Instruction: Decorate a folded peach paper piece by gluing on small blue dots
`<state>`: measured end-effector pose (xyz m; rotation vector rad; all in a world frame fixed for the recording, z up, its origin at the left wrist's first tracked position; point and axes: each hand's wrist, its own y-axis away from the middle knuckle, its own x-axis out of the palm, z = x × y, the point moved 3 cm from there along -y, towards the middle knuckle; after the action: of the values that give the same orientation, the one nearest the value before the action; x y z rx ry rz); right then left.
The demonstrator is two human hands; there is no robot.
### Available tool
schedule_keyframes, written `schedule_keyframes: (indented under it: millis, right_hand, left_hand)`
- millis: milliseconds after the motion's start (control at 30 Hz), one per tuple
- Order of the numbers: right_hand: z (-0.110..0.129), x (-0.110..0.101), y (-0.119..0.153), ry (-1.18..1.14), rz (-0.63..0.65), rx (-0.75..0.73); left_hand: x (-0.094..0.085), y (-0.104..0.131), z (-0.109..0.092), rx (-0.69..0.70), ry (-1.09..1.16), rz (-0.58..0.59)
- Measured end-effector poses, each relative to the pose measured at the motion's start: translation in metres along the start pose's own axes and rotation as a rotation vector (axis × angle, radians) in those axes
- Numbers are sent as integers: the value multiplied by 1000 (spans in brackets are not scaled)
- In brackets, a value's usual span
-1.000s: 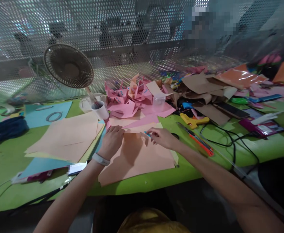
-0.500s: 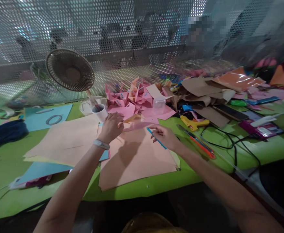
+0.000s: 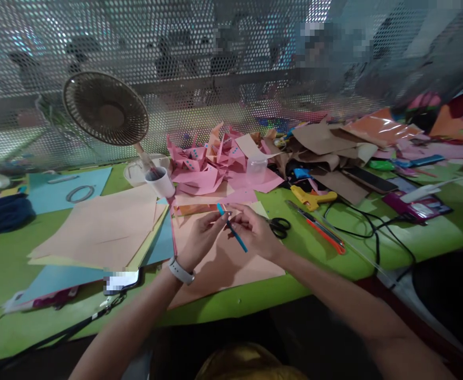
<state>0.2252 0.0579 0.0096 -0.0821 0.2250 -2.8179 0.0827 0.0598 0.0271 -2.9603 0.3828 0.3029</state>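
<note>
A slim blue pen point(image 3: 239, 238) is held slantwise above a stack of peach paper point(image 3: 251, 269). My right hand point(image 3: 255, 229) is closed around its middle, thumb and fingers pinching it. My left hand point(image 3: 203, 235), with a pale watch band on the wrist, is closed with fingertips at the pen's upper part; the exact contact is partly hidden. Black-handled scissors point(image 3: 281, 227) lie just right of my right hand, their blades hidden. Beyond my hands is a folded orange-peach paper piece point(image 3: 195, 209).
On the left lie more peach sheets point(image 3: 97, 227), a phone point(image 3: 123, 282) with a strap, and a fan point(image 3: 107, 108) behind a white cup point(image 3: 160, 182). Pink paper pieces point(image 3: 200, 179) pile up at the back. A yellow glue gun point(image 3: 312, 197), a utility knife point(image 3: 322, 232) and black cables point(image 3: 377, 227) are right.
My left hand has come back from near the cup to the pen. My right hand has drawn slightly left with the pen. The scissors and phone now show.
</note>
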Motion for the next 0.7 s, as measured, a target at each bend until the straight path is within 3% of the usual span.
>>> schedule_keyframes:
  millis: [133, 200, 267, 333, 400, 567, 700]
  right_hand:
    - [2, 7, 14, 109, 35, -15]
    - [8, -5, 22, 234, 23, -40]
    - [14, -26, 29, 389, -83, -68]
    - [17, -46, 32, 437, -171, -30]
    - [14, -55, 29, 347, -143, 65]
    - [2, -26, 12, 75, 41, 253]
    - [-1, 2, 1, -73, 99, 263]
  left_hand:
    - [4, 0, 9, -108, 290, -43]
    - [-3, 1, 12, -153, 410, -94]
    - [-11, 3, 13, -201, 476, -114]
    - [-12, 5, 14, -270, 443, -23]
    - [-7, 8, 14, -313, 377, 87]
    - [5, 15, 16, -264, 268, 207]
    - [3, 18, 22, -240, 250, 249]
